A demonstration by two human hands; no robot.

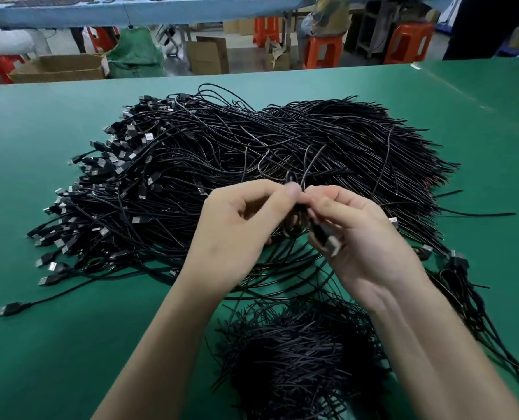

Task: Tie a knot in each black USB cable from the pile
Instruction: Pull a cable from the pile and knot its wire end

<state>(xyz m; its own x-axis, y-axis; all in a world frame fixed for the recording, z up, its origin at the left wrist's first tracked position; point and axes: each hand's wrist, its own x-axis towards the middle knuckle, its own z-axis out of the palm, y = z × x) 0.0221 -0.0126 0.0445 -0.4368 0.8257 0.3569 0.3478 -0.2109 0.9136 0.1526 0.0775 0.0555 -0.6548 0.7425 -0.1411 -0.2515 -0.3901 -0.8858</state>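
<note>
A big pile of black USB cables (222, 153) lies across the green table (55, 344), plugs fanned out to the left. Over its near edge, my left hand (237, 225) and my right hand (358, 237) meet and pinch one black USB cable (305, 168) between thumbs and fingers. Its thin end curves up above my fingertips. Its USB plug (328, 241) sticks out under my right palm. How the cable runs between the fingers is hidden.
A second heap of black cables (297, 359) sits near the front edge between my forearms. More cables trail along the right (464, 283). Beyond the table stand cardboard boxes (58, 68), orange stools (322, 50) and a seated person (328, 16).
</note>
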